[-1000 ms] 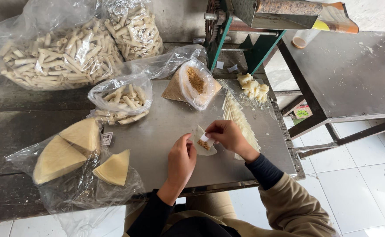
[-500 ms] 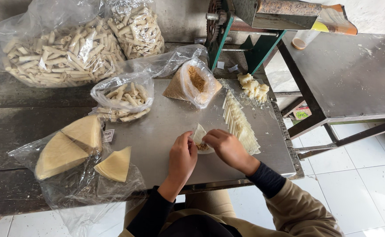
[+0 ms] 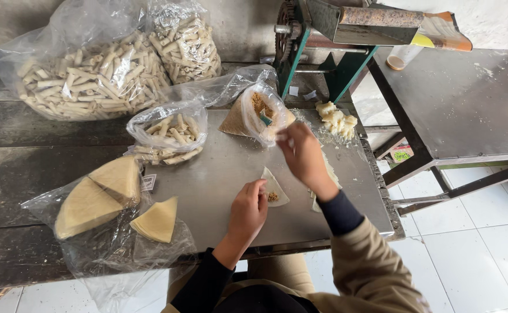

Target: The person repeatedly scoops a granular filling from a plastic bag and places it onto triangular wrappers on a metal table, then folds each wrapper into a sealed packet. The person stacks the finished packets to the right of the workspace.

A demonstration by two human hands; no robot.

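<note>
On the metal sheet [image 3: 219, 185] lies a small triangular pastry wrapper [image 3: 276, 186] with a dab of brown filling on it. My left hand [image 3: 248, 211] presses its fingertips on the wrapper's near-left edge. My right hand [image 3: 306, 156] is lifted above the sheet, fingers pinched, at the mouth of a clear bag of brown crumbly filling [image 3: 258, 116]. Whether the pinch holds any filling is hidden. A row of stacked wrappers [image 3: 329, 174] lies partly under my right forearm.
Two big bags of rolled pastry sticks [image 3: 97, 72] sit at the back left, a smaller open bag [image 3: 170, 130] in front. Wedges of stacked wrappers in plastic [image 3: 112, 200] lie at left. Dough lumps [image 3: 336, 119] and a green hand-crank machine [image 3: 323, 40] stand behind. A metal table [image 3: 462, 98] is right.
My right hand left the wrapper and rose toward the filling bag. My left hand stays on the wrapper, which now lies flat with filling on it.
</note>
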